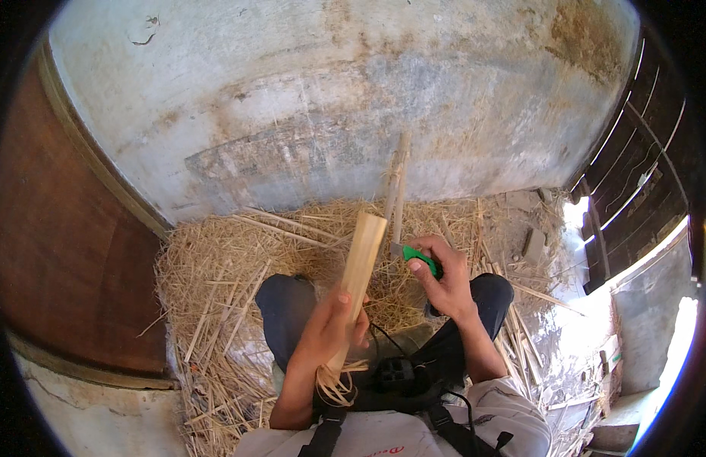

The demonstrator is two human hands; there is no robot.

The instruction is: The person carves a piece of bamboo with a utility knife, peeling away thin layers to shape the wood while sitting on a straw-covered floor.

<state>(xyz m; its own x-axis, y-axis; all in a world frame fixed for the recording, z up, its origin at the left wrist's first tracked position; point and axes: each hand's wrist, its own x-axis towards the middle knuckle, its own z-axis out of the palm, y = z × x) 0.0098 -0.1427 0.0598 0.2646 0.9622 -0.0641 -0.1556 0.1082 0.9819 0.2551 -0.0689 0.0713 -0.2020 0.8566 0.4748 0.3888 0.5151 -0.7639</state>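
Observation:
My left hand (334,324) is closed around a pale, flat bamboo piece (360,263), which stands tilted with its top end away from me. Thin curled shavings (334,385) hang at its lower end, by my left wrist. To the right, my right hand (444,278) grips a green-handled utility knife (422,262). Its short blade points left toward the upper part of the bamboo, with a small gap showing between them.
Straw-like shavings (208,251) and loose strips (235,305) cover the floor around my bent knees. Two sticks (401,175) lean against the stained wall (292,137) ahead. A brown panel (79,251) is at left, a brick-like block (533,245) at right.

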